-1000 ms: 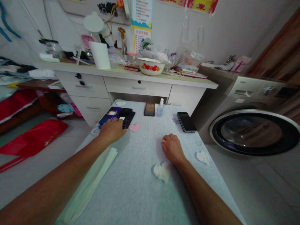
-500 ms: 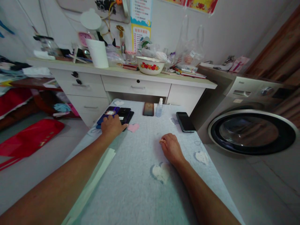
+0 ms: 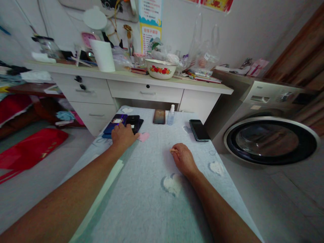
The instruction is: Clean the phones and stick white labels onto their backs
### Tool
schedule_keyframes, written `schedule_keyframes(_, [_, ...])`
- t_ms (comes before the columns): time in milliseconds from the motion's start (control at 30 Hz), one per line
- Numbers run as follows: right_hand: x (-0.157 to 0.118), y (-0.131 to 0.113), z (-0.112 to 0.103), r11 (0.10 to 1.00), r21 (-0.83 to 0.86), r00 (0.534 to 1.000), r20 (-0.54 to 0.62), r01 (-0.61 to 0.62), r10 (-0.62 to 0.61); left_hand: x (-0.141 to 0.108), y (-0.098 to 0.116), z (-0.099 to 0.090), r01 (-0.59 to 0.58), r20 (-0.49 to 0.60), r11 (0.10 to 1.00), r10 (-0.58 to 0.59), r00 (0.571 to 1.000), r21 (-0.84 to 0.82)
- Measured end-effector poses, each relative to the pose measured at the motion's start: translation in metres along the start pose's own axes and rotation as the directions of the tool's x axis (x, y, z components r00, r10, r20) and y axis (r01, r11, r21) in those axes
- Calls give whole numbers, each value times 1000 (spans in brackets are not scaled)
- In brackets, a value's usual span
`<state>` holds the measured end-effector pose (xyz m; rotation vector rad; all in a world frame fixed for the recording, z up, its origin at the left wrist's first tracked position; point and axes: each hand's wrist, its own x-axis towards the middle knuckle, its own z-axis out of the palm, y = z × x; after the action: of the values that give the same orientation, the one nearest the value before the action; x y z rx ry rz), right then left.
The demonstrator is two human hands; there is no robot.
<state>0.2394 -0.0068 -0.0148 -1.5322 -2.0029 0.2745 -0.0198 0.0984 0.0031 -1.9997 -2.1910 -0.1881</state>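
On the cloth-covered table (image 3: 141, 189), my left hand (image 3: 123, 135) reaches over the near ends of a blue phone (image 3: 115, 123) and a black phone (image 3: 133, 120), its fingers spread and bent onto the black one. Both lie at the table's far left. My right hand (image 3: 182, 158) rests near the middle with curled fingers; between thumb and fingers shows something small and pale orange that I cannot make out. To its upper right lies another dark phone (image 3: 199, 130). A clear spray bottle (image 3: 170, 116) stands beside a blurred brown square item (image 3: 159, 116) at the far edge.
Behind the table, a white drawer desk (image 3: 148, 88) carries a flowered enamel bowl (image 3: 161, 69), a white paper roll (image 3: 102, 55) and plastic bags. A washing machine (image 3: 272, 131) stands on the right. A red bag (image 3: 35, 146) lies on the floor at left.
My left hand has shifted slightly right over the black phone. My right hand stays in nearly the same place. The whole view has moved a little.
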Motion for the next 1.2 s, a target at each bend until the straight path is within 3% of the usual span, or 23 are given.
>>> schedule_keyframes(367, [0,0,-1,1000,-2,1000,-21,14,-14,-10,4,-5,-232,35,971,230,973,60])
schedule_keyframes(667, [0,1,0,999,-6,999,-22,32,-32,-23,-6,-10,-272,-7,959,273,962,75])
schedule_keyframes(900, [-1,1,-1,999,2,998,-36,46,-46,-27,-20,-22,-282,-177,955,294,939,87])
schedule_keyframes(1067, [-1,2,0,999,14,998,-46,45,-44,-32,-22,-32,-358,-376,930,360,854,78])
schedule_keyframes(1200, [-2,3,-1,998,22,997,-61,56,-54,-46,-15,-35,-417,-436,908,391,811,39])
